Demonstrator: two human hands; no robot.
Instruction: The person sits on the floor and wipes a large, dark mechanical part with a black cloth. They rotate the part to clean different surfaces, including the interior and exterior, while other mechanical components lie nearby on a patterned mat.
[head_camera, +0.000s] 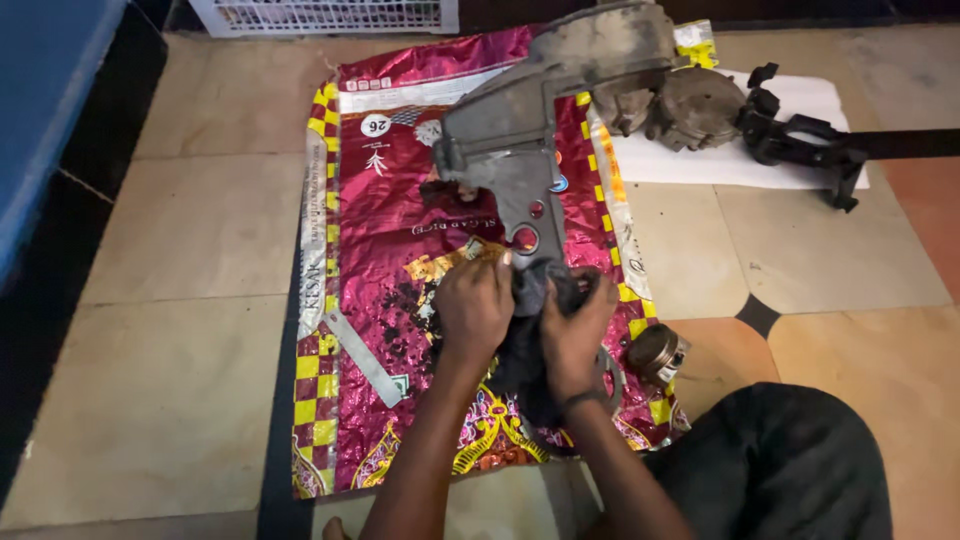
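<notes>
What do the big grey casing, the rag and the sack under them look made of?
Grey casing: looks like cast metal, dull, grimy and matte, with bolt holes. Dark rag, gripped by left hand and right hand: soft cloth, bunched and folded. Sack: probably woven plastic with a glossy printed face, shiny, creased, oil-stained.

The flat woven plastic sack (380, 250) was glossy magenta, edged with a yellow-and-maroon checker pattern and gold ornament near its lower end. On it lay a dull grey, grime-stained cast metal engine cover (540, 110) and a dark charcoal crumpled cloth rag (530, 340). The tiled floor (190, 300) was beige with small black diamond insets, and a white paper sheet (700, 160) lay beneath black metal parts (800, 140).
</notes>
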